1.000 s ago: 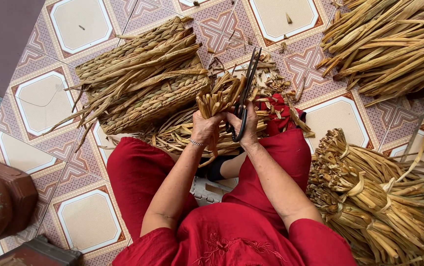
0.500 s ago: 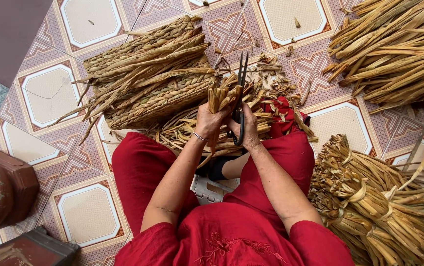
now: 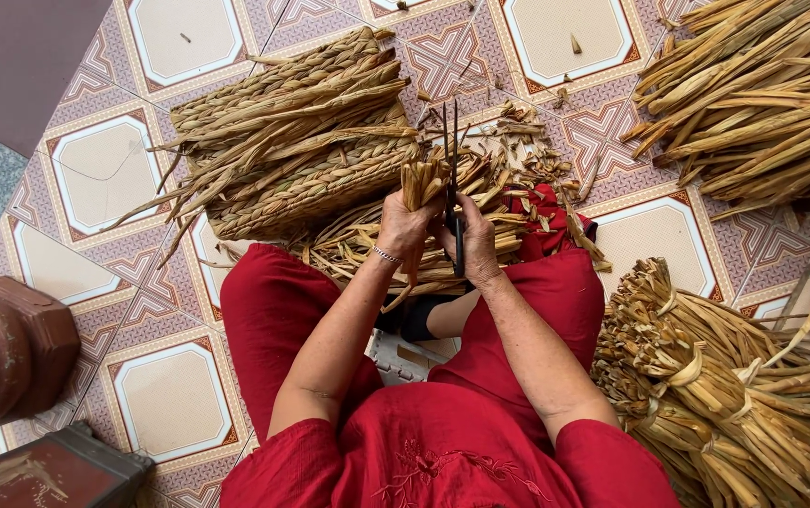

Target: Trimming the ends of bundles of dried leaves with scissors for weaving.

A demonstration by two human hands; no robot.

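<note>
My left hand (image 3: 405, 228) grips a small bunch of dried straw-coloured stalks (image 3: 421, 181), its cut ends pointing away from me. My right hand (image 3: 476, 246) holds dark scissors (image 3: 452, 165), blades close together and pointing up beside the bunch. Both hands hover over a heap of loose stalks and trimmings (image 3: 480, 221) on my lap and the floor. I sit in red clothes (image 3: 442, 442), red trousers either side.
A braided woven mat with loose stalks (image 3: 301, 141) lies ahead left. Stalk piles lie at the upper right (image 3: 753, 103), tied bundles at the lower right (image 3: 734, 386). A brown wooden post (image 3: 5, 348) and box (image 3: 42, 470) stand left on the patterned tiles (image 3: 155, 395).
The scissors swung from tilted right to nearly upright and their blades came together. The bunch in my left hand stayed in place; the view shifted slightly.
</note>
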